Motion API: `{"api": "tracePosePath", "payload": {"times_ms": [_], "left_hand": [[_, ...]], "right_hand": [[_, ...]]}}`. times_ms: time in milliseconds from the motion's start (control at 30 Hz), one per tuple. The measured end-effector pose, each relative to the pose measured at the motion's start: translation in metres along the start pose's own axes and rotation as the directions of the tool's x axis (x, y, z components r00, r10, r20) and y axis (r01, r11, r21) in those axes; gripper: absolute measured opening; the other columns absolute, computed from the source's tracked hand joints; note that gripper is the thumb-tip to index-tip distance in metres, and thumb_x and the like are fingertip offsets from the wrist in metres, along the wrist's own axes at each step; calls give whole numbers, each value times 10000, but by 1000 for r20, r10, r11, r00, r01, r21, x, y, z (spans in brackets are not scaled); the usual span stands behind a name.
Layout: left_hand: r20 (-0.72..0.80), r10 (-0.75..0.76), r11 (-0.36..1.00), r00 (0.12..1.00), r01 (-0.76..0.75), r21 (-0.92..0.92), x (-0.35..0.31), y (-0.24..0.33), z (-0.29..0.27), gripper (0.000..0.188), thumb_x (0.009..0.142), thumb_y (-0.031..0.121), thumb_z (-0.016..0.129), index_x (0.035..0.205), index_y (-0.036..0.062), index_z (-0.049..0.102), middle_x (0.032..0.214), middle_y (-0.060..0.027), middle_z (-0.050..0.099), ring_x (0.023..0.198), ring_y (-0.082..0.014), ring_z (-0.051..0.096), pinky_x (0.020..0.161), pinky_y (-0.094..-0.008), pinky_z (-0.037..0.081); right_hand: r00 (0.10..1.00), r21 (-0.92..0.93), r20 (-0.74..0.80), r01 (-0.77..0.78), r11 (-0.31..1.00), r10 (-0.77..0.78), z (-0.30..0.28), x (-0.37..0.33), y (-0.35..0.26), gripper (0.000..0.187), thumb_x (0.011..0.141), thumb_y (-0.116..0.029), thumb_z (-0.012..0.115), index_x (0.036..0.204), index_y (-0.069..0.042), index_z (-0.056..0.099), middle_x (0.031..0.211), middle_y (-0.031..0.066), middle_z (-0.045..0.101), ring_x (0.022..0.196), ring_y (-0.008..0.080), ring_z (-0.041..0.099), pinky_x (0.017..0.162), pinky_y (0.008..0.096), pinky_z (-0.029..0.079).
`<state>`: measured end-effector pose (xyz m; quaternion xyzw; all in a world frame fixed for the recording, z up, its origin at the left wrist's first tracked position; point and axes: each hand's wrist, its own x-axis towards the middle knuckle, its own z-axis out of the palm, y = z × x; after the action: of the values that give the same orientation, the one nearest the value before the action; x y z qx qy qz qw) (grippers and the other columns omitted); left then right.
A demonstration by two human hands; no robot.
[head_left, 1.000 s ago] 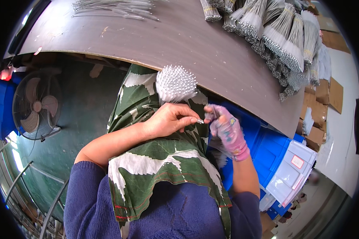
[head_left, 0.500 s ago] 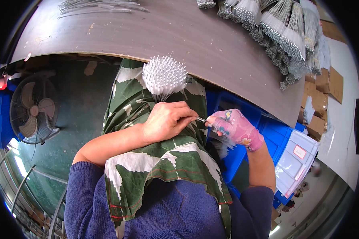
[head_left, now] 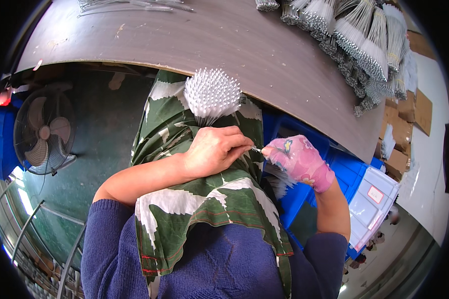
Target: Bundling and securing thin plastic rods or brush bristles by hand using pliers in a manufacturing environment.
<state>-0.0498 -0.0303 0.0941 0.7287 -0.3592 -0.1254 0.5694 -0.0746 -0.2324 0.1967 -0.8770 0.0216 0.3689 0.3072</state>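
Observation:
A round bundle of thin wire brushes with white bristle heads rests over my lap, heads toward the table. Its wire stems run down to my bare left hand, which is closed, its palm side hidden. A short piece of a thin twisted-wire brush bridges the gap between my two hands. The left thumb and forefinger pinch one end of it. My right hand, in a pink flowered glove with bare fingertips, is closed on the other end. Most of that brush is hidden by the fingers.
The brown table curves across the far side. Tied brush bundles pile at its far right, loose brushes at far left. Blue bins and a pale lidded box stand at right, a fan at left.
The whole view has shifted slightly. My hands stay close together on the thin brush, and the right hand's wrist has turned a little. The bundle keeps its place by the left hand.

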Motion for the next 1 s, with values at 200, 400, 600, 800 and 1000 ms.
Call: {"api": "tracePosePath", "payload": {"times_ms": [200, 400, 600, 800, 1000], "left_hand": [[-11, -5, 1000, 1000, 5, -4, -1, -1, 1, 114, 770, 128, 654, 869, 74, 672, 753, -51, 610, 666, -239, 615, 553, -341, 500], [8, -3, 1000, 1000, 3, 1, 0, 1, 0, 113, 777, 135, 650, 872, 78, 671, 746, -50, 607, 661, -240, 612, 546, -343, 495], [42, -21, 1000, 999, 21, 14, 1, 3, -1, 108, 786, 146, 643, 866, 80, 670, 735, -48, 603, 657, -239, 611, 548, -346, 495], [51, -37, 999, 998, 36, 12, 2, 3, -1, 105, 784, 147, 645, 861, 81, 670, 730, -47, 601, 657, -239, 612, 552, -349, 494], [5, -114, 990, 993, 114, -78, 4, 3, -1, 120, 808, 131, 629, 917, 105, 670, 729, -64, 597, 659, -246, 611, 565, -357, 491]], "right_hand": [[983, 301, 62, -182, 936, 171, 2, 0, 7, 318, 878, -303, 578, 818, 2, 645, 641, 73, 580, 590, 177, 515, 580, 322, 415], [980, 387, 98, -196, 901, 171, 0, -1, 9, 326, 883, -312, 572, 838, 0, 656, 656, 38, 584, 611, 133, 505, 606, 304, 422], [995, 140, 68, -81, 987, 72, -6, -1, -2, 330, 882, -335, 563, 796, -27, 647, 654, 137, 568, 622, 286, 525, 621, 378, 416], [1000, -136, -4, 21, 990, -22, -6, -3, -11, 336, 877, -356, 554, 784, -43, 636, 723, 181, 589, 701, 370, 538, 633, 420, 419], [994, 21, -79, -76, 997, 77, -3, -6, -3, 309, 890, -340, 553, 840, -50, 648, 647, 92, 568, 609, 227, 536, 588, 347, 419]]}}
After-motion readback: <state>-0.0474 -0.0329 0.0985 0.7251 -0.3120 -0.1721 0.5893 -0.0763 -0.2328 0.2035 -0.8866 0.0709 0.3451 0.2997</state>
